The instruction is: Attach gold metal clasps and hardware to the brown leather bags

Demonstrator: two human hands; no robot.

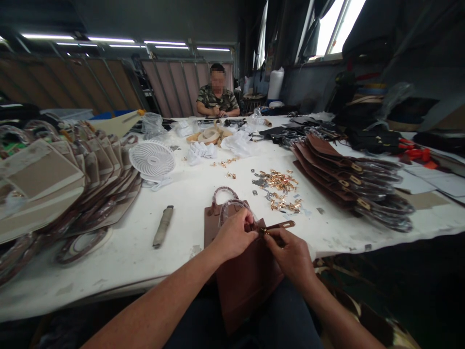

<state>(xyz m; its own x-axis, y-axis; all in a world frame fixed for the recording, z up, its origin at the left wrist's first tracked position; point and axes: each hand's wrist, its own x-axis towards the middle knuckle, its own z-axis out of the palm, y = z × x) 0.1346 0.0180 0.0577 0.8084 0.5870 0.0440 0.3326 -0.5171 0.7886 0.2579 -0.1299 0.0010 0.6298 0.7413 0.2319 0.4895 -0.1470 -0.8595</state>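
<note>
A brown handbag piece (243, 271) with plastic-wrapped handles (225, 191) lies over the table's front edge and hangs down onto my lap. My left hand (238, 235) is closed at its upper edge, fingertips pinching the brown material near the base of a handle. From the right, my right hand (290, 252) pinches a small gold metal fitting (263, 230) against that same edge. A narrow brown strap (279, 226) with a slot in its end sticks out just above my right fingers. The fingertips hide part of the fitting.
Loose gold fittings (279, 182) lie scattered beyond the bag. Stacked brown bag pieces (327, 169) stand at right, more beige-lined ones (98, 165) at left. A wrapped grey tool (163, 226) and a white fan grille (152, 160) lie left. Another person (218, 97) sits across the table.
</note>
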